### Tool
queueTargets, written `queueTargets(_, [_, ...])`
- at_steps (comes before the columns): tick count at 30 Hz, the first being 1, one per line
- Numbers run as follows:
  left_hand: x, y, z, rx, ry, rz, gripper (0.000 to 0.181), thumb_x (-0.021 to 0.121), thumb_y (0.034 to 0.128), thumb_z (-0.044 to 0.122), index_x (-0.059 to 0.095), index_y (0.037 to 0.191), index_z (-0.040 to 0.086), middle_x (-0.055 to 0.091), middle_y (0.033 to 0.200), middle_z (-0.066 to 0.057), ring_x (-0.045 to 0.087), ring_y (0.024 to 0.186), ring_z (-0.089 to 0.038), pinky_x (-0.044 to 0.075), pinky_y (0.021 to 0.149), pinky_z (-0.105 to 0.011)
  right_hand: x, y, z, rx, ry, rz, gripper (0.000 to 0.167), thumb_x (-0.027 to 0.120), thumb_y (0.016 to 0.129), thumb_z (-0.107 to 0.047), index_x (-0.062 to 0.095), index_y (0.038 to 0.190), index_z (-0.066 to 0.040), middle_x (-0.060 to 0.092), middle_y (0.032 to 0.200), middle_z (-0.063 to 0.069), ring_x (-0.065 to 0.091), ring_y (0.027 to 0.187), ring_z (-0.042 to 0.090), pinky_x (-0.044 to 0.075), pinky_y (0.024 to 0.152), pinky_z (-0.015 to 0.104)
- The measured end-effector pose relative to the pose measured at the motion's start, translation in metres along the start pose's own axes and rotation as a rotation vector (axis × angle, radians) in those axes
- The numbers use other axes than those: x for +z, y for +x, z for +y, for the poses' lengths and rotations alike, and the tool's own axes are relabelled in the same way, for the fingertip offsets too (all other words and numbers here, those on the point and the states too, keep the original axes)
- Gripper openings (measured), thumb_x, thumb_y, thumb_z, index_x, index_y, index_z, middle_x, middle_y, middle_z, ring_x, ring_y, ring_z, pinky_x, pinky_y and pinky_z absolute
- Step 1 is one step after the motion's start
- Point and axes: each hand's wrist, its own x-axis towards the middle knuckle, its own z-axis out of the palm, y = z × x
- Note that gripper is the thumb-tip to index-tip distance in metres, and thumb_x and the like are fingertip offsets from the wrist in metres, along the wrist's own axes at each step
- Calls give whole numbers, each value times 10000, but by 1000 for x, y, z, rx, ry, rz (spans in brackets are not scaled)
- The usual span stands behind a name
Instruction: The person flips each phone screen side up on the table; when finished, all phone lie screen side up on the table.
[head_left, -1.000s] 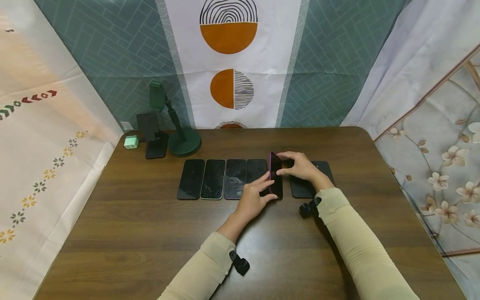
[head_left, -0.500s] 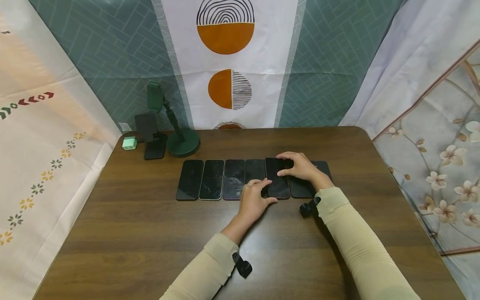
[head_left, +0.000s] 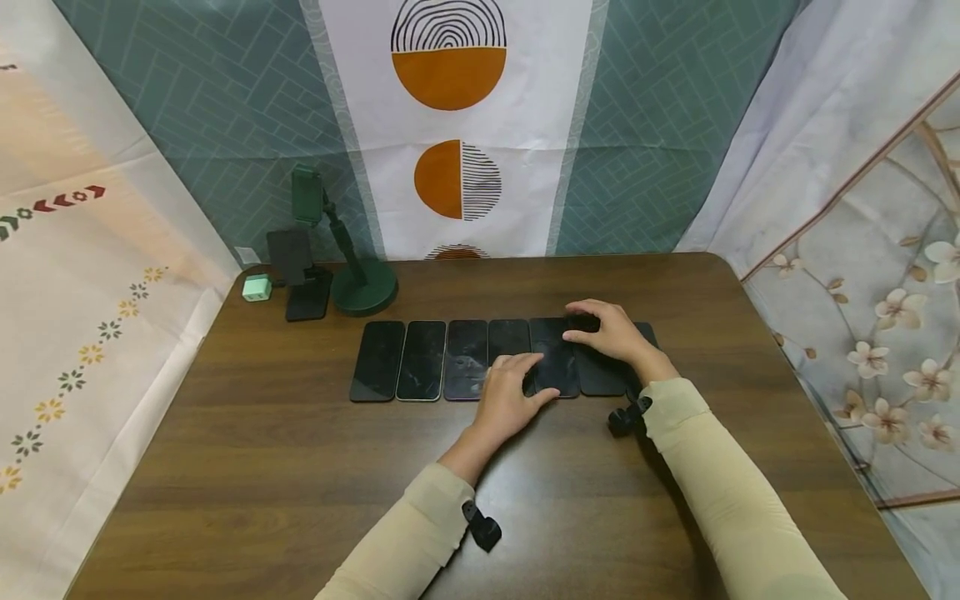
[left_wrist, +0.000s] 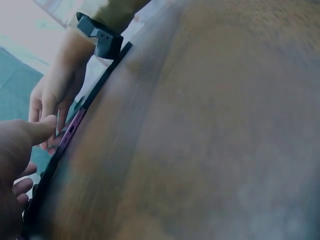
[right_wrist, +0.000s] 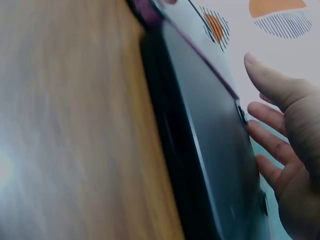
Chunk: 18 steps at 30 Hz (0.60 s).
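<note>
Several dark smartphones lie flat in a side-by-side row, screens up, in the head view; the leftmost phone is uncovered. My left hand reaches over the fourth phone and the lower left of a purple-edged phone, fingers and thumb spread. Its purple edge shows by my left thumb in the left wrist view. My right hand hovers over the dark phone to its right, fingers relaxed and thumb apart. In the right wrist view its fingers lie along that phone's far edge.
A green stand with a round base and a black folding stand occupy the back left of the brown wooden table. A mint-green charger cube sits beside them. Curtains hang at both sides.
The purple-edged phone was tipped on its long edge between both hands and now lies flat in the row. My right hand has let it go and shifted slightly right; my left has loosened.
</note>
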Motion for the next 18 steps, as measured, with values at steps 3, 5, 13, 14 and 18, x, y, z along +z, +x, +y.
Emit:
queueTargets(3, [1, 2, 3, 15, -3, 5, 593, 792, 873, 440, 651, 1357, 127, 634, 1370, -40, 536, 1270, -242, 448, 1029, -437, -7, -6, 7, -1, -10, 40, 478, 755, 934, -184, 619, 1348, 12, 623, 1338, 197, 552, 1267, 386, 406, 1083, 576])
queueTargets(5, [3, 3, 7, 24, -9, -4, 582, 783, 883, 435, 651, 1356, 123, 625, 1381, -43, 523, 1300, -239, 435, 1053, -443, -11, -9, 11, 5, -13, 51, 420, 706, 968, -150, 621, 1342, 21, 617, 1343, 209, 543, 1278, 396, 394, 1091, 582])
queueTargets(13, [14, 6, 24, 99, 26, -64, 571, 773, 898, 416, 642, 1365, 115, 602, 1411, -51, 487, 1375, -223, 372, 1151, -419, -24, -24, 24, 78, -52, 38, 413, 674, 987, -128, 601, 1366, 18, 583, 1384, 227, 504, 1316, 420, 377, 1100, 599])
queueTargets(14, [16, 6, 26, 109, 36, -67, 569, 772, 899, 415, 642, 1365, 115, 600, 1415, -48, 481, 1382, -219, 365, 1158, -409, -25, -25, 25, 81, -65, 26, 443, 694, 976, -148, 594, 1376, 15, 577, 1394, 228, 499, 1321, 421, 376, 1100, 599])
queueTargets(18, [26, 8, 33, 142, 42, -87, 569, 775, 899, 405, 642, 1363, 103, 597, 1424, -43, 465, 1399, -208, 342, 1176, -379, -29, -29, 28, 98, -91, -28, 593, 770, 923, -235, 552, 1428, -13, 534, 1444, 227, 463, 1355, 427, 357, 1112, 608])
